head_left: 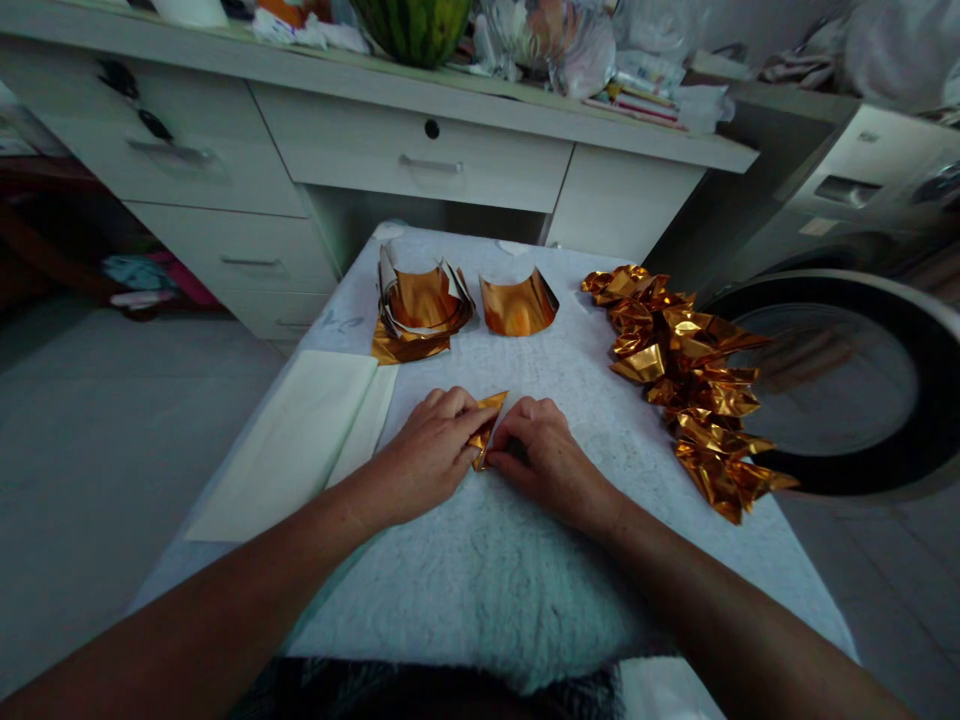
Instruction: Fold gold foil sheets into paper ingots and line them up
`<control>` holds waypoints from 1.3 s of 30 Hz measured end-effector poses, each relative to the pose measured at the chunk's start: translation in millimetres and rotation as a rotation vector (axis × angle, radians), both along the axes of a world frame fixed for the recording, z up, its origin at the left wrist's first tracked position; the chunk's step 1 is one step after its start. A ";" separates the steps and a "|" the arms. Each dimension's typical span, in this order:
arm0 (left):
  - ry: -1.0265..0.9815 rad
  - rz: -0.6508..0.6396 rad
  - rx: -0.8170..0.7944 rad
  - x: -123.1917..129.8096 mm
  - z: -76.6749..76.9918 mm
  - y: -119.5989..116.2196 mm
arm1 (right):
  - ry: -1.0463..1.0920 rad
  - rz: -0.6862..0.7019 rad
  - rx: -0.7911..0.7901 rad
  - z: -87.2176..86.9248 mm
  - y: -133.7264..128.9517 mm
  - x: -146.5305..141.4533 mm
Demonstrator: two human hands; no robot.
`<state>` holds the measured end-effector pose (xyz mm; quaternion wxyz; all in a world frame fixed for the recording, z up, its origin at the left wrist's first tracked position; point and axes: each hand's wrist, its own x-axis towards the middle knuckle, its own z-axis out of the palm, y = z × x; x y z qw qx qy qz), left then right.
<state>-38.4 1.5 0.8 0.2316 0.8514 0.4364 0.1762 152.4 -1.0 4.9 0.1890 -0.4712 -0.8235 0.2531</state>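
A small piece of folded gold foil paper [489, 408] lies on the cloth-covered table between my hands. My left hand [429, 450] presses it down, fingers closed over its left side. At its lower right edge, the fingertips of my right hand [541, 450] pinch together on the paper. Beyond my hands sit a stack of curled gold foil sheets [424, 300] and a single curled gold sheet [519, 305]. Along the right side of the table runs a row of folded gold paper pieces [679, 370].
Pale paper sheets [300, 430] lie on the table's left side. A white cabinet with drawers [420, 150] stands behind, bearing a watermelon [412, 25] and plastic bags. To the right, a washing machine's round door [832, 380] hangs open beside the table.
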 end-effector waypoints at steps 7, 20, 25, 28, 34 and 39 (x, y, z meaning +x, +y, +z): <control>-0.011 0.010 -0.014 0.1 6.1 0.5 | -0.011 -0.025 0.028 -1.7 -0.7 -1.3; 0.070 -0.012 -0.057 0.6 14.6 -0.2 | -0.018 -0.041 0.027 -2.4 -0.7 -4.2; 0.086 -0.005 -0.049 0.7 12.7 -0.9 | -0.022 -0.056 0.012 -1.0 -0.7 -4.5; 0.081 -0.004 -0.036 0.8 9.2 -1.2 | -0.015 -0.061 0.011 -2.2 -0.5 -4.3; 0.080 -0.018 -0.030 0.1 10.3 -1.1 | -0.004 -0.063 0.020 -3.2 -0.5 -3.8; 0.090 -0.031 -0.060 -0.8 13.9 0.5 | -0.018 -0.069 0.006 -0.9 -0.3 -4.5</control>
